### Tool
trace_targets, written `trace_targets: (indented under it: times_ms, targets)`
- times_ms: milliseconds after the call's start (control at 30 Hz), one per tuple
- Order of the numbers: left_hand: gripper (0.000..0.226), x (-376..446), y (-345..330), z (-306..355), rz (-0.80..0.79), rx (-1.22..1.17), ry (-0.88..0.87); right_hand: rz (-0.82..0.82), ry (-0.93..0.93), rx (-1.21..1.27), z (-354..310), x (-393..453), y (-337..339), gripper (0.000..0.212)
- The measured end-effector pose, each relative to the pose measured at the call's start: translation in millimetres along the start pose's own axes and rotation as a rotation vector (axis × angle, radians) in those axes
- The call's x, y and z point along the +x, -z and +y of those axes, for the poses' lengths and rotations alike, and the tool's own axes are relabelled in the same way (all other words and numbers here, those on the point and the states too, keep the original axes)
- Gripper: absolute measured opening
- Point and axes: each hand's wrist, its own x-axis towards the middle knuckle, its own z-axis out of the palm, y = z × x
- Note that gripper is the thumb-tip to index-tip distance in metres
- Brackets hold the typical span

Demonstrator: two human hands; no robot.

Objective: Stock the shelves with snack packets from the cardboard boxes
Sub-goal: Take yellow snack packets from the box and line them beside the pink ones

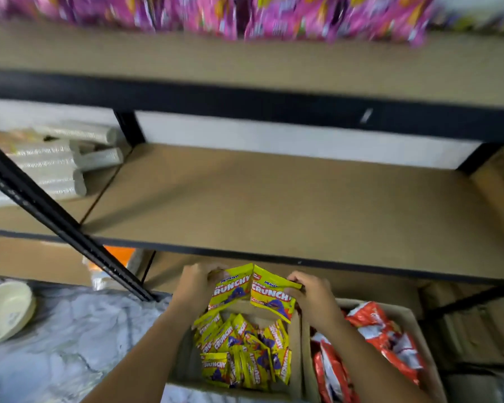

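While over the box (296,338), both hands pinch yellow packets.
Left hand (197,282) grips one packet (230,287), right hand (312,295) the other packet (271,298), below the bare shelf (274,205).

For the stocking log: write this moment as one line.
left hand: holds yellow packets | right hand: holds same | packets: above yellow box | middle shelf: bare ahead | step: lifting to shelf

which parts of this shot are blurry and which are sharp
Head view: the pink packets on the top shelf are smeared by motion blur; the yellow packets held by the left hand and right hand are sharp enough to read; wide-angle distortion bows the shelf edges; lighting is soft, with no strong glare.
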Motion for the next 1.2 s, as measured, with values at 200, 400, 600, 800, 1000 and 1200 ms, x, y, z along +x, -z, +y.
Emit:
trace_targets:
  times_ms: [200,400,600,800,1000,1200]
  targets:
    - [0.008,22.2,88.6,125.8,-0.04,-0.036,-0.247,0.083,0.039,0.11,-90.1,-25.0,126.3,0.021]
    - [0.009,52.0,153.2,232.8,-0.14,-0.092,-0.363,0.203,0.049,0.228,-151.7,-49.8,224.7,0.015]
    - [0.011,77.7,194.8,323.5,-0.191,-0.272,-0.506,0.446,0.134,0.271,-198.0,-73.8,295.7,0.014]
    - [0.013,111.6,197.0,398.0,-0.24,-0.451,-0.572,0.588,0.185,0.355,-216.1,-79.3,356.2,0.016]
    - [0.016,159.8,175.1,467.5,-0.267,-0.449,-0.609,0.585,0.18,0.341,-204.1,-68.3,432.3,0.018]
    - [0.01,216.2,133.5,517.7,-0.239,-0.475,-0.574,0.531,0.181,0.297,-170.7,-34.0,509.1,0.022]
